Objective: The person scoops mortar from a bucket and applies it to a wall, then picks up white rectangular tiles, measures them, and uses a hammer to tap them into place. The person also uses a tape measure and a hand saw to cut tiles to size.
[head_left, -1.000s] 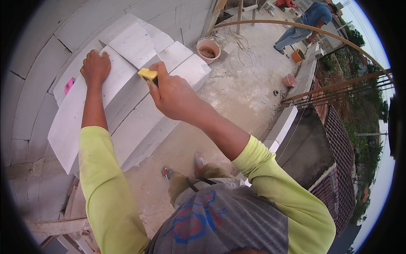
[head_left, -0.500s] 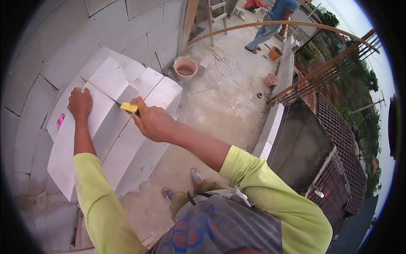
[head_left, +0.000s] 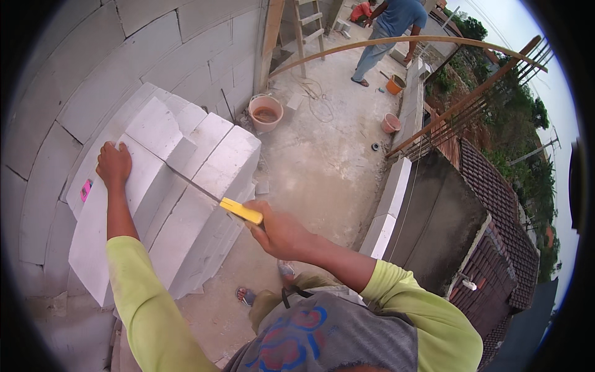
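Note:
My right hand (head_left: 282, 232) grips the yellow handle of a hand saw (head_left: 242, 211). The saw's thin dark blade runs up and left into the cut line across a white lightweight concrete block (head_left: 118, 192), which lies on top of a stack of similar blocks (head_left: 214, 139). My left hand (head_left: 114, 164) rests on the block's top beside the cut, thumb apart from the fingers. Beyond the cut sits the block's smaller far part (head_left: 155, 130). A small pink tool (head_left: 85, 190), perhaps a tape measure, lies left of my left hand.
A block wall (head_left: 49, 130) rises at left. A pink bucket (head_left: 266, 113) stands past the stack, with a wooden ladder (head_left: 308, 31) behind. Farther off are another person (head_left: 387, 31), an orange bucket (head_left: 395, 84) and a low block parapet (head_left: 387, 217).
My right hand has drawn the saw back toward me and to the right, baring much more of the blade. My left hand stays on the block. The far person has shifted left.

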{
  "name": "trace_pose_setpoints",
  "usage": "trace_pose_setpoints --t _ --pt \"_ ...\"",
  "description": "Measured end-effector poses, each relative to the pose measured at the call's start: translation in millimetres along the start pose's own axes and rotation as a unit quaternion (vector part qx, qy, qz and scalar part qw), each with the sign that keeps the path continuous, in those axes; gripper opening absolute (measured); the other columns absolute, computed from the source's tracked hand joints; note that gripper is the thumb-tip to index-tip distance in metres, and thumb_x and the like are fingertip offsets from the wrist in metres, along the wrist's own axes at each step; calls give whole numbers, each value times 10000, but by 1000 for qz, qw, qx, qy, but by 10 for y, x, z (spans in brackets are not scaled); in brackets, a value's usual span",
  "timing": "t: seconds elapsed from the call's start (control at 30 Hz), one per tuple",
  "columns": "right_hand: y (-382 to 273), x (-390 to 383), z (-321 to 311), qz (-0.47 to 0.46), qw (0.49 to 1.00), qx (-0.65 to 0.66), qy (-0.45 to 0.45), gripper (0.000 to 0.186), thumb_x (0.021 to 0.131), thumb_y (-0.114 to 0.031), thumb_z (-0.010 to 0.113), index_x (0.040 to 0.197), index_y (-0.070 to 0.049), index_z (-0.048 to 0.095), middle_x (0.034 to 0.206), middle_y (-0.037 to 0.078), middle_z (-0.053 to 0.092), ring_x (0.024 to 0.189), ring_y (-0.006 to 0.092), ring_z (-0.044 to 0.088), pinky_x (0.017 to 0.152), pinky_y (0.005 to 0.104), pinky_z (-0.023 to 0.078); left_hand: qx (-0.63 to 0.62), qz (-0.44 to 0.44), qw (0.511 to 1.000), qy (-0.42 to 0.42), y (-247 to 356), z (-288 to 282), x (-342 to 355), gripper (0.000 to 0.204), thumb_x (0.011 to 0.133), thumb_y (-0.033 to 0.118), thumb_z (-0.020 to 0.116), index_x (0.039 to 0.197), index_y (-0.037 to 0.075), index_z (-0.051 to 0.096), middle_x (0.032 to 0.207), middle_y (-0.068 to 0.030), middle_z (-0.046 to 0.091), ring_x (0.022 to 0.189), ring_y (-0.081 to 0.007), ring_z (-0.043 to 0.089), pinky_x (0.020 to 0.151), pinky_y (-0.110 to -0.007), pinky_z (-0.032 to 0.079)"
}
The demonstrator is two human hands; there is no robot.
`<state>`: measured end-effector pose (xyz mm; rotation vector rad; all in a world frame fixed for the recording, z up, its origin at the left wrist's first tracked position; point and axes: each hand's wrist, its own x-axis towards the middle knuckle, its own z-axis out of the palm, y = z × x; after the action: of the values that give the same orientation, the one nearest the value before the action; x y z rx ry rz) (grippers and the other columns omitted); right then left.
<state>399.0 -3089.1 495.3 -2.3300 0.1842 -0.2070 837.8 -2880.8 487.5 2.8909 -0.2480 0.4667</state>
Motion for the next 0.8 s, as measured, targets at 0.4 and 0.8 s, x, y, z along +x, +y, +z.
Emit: trace_pose_setpoints --t 0.4,0.8 --pt "-34 251 58 -41 999 25 23 411 1104 -140 602 1451 7 436 1029 342 735 923 525 761 811 592 610 1 -16 999 -29 -194 -51 -4 613 1050 484 541 1448 37 669 1532 -166 656 1438 -376 589 1210 -584 401" --pt "-36 231 -31 -25 999 26 17 399 1121 -201 586 1422 23 449 916 328 747 893 549 751 811 619 603 -4 -13 999 -47 -2 4 -64 608 1054 465 512 1472 49 663 1558 -144 644 1469 -353 567 1228 -561 384"
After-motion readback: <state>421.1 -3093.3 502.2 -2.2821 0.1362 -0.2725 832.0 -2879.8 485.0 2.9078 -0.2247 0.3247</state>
